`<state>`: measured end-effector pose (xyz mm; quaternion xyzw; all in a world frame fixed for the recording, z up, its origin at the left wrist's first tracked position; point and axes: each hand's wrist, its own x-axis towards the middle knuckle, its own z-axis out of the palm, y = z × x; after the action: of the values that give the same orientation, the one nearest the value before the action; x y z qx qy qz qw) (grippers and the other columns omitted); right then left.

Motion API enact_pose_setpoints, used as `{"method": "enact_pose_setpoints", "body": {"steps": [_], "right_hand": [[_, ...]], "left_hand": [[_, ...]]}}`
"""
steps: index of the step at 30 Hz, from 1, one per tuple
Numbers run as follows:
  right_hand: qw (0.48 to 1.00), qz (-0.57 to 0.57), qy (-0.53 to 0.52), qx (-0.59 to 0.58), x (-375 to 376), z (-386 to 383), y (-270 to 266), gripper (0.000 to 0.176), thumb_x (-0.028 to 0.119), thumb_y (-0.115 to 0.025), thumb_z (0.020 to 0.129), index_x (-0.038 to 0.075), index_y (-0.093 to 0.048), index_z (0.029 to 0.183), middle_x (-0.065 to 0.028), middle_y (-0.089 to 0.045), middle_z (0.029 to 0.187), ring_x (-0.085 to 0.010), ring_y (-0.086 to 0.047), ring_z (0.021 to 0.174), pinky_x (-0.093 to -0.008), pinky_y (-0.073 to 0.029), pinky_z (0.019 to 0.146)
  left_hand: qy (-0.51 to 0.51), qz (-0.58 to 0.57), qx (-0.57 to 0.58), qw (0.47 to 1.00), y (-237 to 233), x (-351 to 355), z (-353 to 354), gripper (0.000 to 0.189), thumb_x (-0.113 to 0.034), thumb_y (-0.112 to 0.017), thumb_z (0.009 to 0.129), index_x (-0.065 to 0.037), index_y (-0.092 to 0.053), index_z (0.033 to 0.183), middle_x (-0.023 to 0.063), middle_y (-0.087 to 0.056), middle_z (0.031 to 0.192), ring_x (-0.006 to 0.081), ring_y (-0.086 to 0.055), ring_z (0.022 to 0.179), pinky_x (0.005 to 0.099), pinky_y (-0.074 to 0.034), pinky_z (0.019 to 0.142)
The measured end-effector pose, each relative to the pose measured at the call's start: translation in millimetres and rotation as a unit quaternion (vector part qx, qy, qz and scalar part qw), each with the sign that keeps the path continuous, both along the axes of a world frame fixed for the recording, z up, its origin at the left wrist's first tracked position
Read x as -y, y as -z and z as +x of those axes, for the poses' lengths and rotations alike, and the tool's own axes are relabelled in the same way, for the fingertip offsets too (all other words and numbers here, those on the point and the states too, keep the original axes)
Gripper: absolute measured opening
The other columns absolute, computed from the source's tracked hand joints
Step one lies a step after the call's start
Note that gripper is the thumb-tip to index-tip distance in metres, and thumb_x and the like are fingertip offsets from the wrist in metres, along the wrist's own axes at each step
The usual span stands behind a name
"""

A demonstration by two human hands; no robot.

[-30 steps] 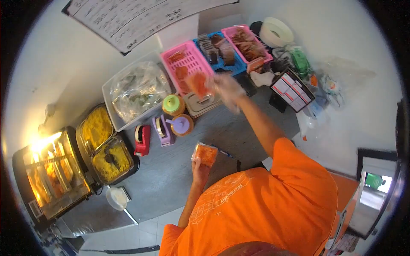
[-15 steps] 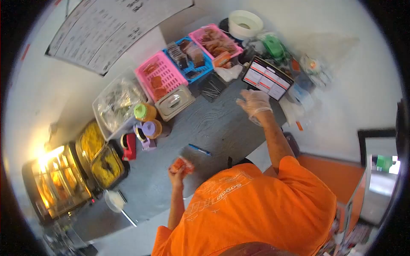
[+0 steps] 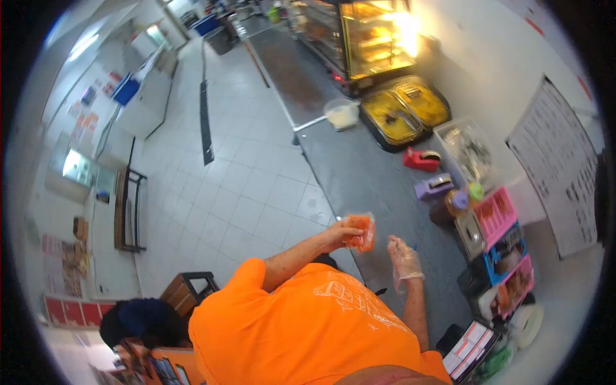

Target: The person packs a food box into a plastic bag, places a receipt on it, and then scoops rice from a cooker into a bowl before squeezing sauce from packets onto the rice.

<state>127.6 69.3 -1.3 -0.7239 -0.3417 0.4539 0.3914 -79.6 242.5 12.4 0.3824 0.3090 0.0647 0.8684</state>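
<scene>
My left hand (image 3: pixel 340 235), bare, is closed on a small orange packet (image 3: pixel 362 232) in clear plastic, held near the front edge of the counter (image 3: pixel 346 170). What the packet contains is hard to make out. My right hand (image 3: pixel 405 262) wears a clear plastic glove and hovers over the counter, to the right of the packet. Its fingers reach forward with nothing visible in them. A bit of a blue pen (image 3: pixel 414 247) shows beside the gloved fingers, the rest hidden by the hand.
Tape dispensers, red (image 3: pixel 421 159) and purple (image 3: pixel 434 186), stand by squeeze bottles (image 3: pixel 456 202). Pink baskets (image 3: pixel 495 218) and a tablet (image 3: pixel 470 350) lie right. Farther off are yellow-filled trays (image 3: pixel 394 119), a tub (image 3: pixel 341 115) and a lit display cabinet (image 3: pixel 375 42). A dark-clothed person (image 3: pixel 144 324) is lower left.
The view has swung left, bringing the room and floor into sight. My right hand has moved from beside the tablet to near the pen and packet. My left hand still holds the packet.
</scene>
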Motion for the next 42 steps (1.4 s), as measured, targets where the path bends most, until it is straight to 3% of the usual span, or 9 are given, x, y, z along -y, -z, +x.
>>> {"method": "enact_pose_setpoints", "body": {"steps": [10, 14, 16, 23, 26, 30, 34, 37, 42], "right_hand": [[0.872, -0.058, -0.163, -0.458, -232.2, -199.2, 1.3, 0.048, 0.046, -0.050, 0.097, 0.014, -0.050, 0.133, -0.0029, -0.065, 0.115, -0.0167, -0.063, 0.092, -0.0335, -0.052, 0.079], [0.809, -0.081, -0.218, -0.540, -315.2, -291.5, 18.4, 0.051, 0.052, -0.048, 0.096, 0.014, -0.053, 0.130, -0.0025, -0.061, 0.122, -0.0174, -0.059, 0.105, -0.0339, -0.048, 0.077], [0.726, -0.114, -0.274, -0.621, -351.2, -317.3, 15.2, 0.045, 0.053, -0.053, 0.093, 0.021, -0.054, 0.126, 0.0001, -0.060, 0.119, -0.0165, -0.058, 0.103, -0.0331, -0.047, 0.074], [0.584, -0.235, -0.326, -0.705, -505.2, -352.5, 29.1, 0.039, 0.051, -0.058, 0.091, 0.030, -0.060, 0.123, -0.0004, -0.059, 0.096, -0.0178, -0.054, 0.084, -0.0291, -0.046, 0.071], [0.674, -0.261, -0.302, -0.621, -582.1, -347.0, 53.4, 0.039, 0.055, -0.051, 0.093, 0.035, -0.058, 0.126, 0.0120, -0.060, 0.095, -0.0126, -0.048, 0.074, -0.0274, -0.044, 0.064], [0.622, -0.289, -0.410, -0.602, -741.8, -315.4, 128.0, 0.046, 0.051, -0.047, 0.096, 0.028, -0.050, 0.137, 0.0128, -0.059, 0.128, -0.0099, -0.058, 0.096, -0.0269, -0.049, 0.070], [0.668, -0.357, -0.406, -0.511, -822.9, -345.8, 107.0, 0.051, 0.051, -0.050, 0.093, 0.019, -0.053, 0.132, 0.0047, -0.063, 0.121, -0.0120, -0.064, 0.091, -0.0326, -0.055, 0.062], [0.592, -0.411, -0.510, -0.470, -831.9, -411.4, 84.2, 0.051, 0.050, -0.058, 0.090, 0.018, -0.050, 0.129, -0.0067, -0.066, 0.093, -0.0247, -0.067, 0.078, -0.0415, -0.057, 0.064], [0.469, -0.424, -0.599, -0.491, -753.0, -571.5, 100.5, 0.070, 0.033, -0.078, 0.078, 0.010, -0.042, 0.133, -0.0095, -0.064, 0.099, -0.0250, -0.066, 0.075, -0.0393, -0.055, 0.062]], "left_hand": [[-0.273, 0.344, -0.160, 0.884, 40.5, -92.1, -165.0, 0.074, -0.026, -0.082, 0.073, -0.010, -0.042, 0.133, 0.0065, -0.065, 0.109, 0.0189, -0.063, 0.095, 0.0332, -0.048, 0.078], [-0.149, 0.465, -0.415, 0.768, -27.2, -138.7, -237.8, 0.101, -0.056, -0.077, 0.062, -0.011, -0.033, 0.141, 0.0093, -0.067, 0.112, 0.0365, -0.048, 0.118, 0.0677, -0.025, 0.092], [-0.158, 0.483, -0.467, 0.723, -39.7, -166.3, -262.0, 0.098, -0.064, -0.069, 0.070, -0.011, -0.031, 0.144, 0.0123, -0.067, 0.110, 0.0389, -0.049, 0.117, 0.0673, -0.023, 0.095], [-0.412, 0.355, -0.456, 0.705, -26.5, -304.6, -355.9, 0.083, -0.070, -0.046, 0.087, -0.015, -0.029, 0.147, 0.0147, -0.060, 0.123, 0.0351, -0.054, 0.116, 0.0619, -0.023, 0.103], [-0.299, 0.248, -0.560, 0.732, 88.5, -332.6, -393.8, 0.089, -0.074, -0.045, 0.084, -0.015, -0.030, 0.148, 0.0158, -0.054, 0.133, 0.0348, -0.050, 0.124, 0.0618, -0.028, 0.102], [-0.135, -0.074, -0.475, 0.866, 278.4, -271.3, -401.1, 0.096, -0.082, -0.048, 0.076, -0.016, -0.039, 0.146, 0.0181, -0.050, 0.140, 0.0361, -0.042, 0.133, 0.0561, -0.037, 0.103], [-0.274, -0.218, -0.457, 0.818, 293.6, -164.3, -349.3, 0.095, -0.081, -0.047, 0.076, -0.017, -0.039, 0.146, 0.0184, -0.050, 0.139, 0.0362, -0.042, 0.132, 0.0556, -0.038, 0.103], [-0.398, -0.257, -0.435, 0.765, 283.5, -114.2, -311.4, 0.095, -0.081, -0.047, 0.076, -0.017, -0.040, 0.145, 0.0186, -0.050, 0.139, 0.0362, -0.043, 0.131, 0.0552, -0.038, 0.102], [-0.552, -0.297, -0.361, 0.690, 278.4, -63.3, -269.3, 0.094, -0.081, -0.047, 0.077, -0.017, -0.040, 0.145, 0.0189, -0.051, 0.138, 0.0363, -0.044, 0.130, 0.0546, -0.039, 0.102]]}}
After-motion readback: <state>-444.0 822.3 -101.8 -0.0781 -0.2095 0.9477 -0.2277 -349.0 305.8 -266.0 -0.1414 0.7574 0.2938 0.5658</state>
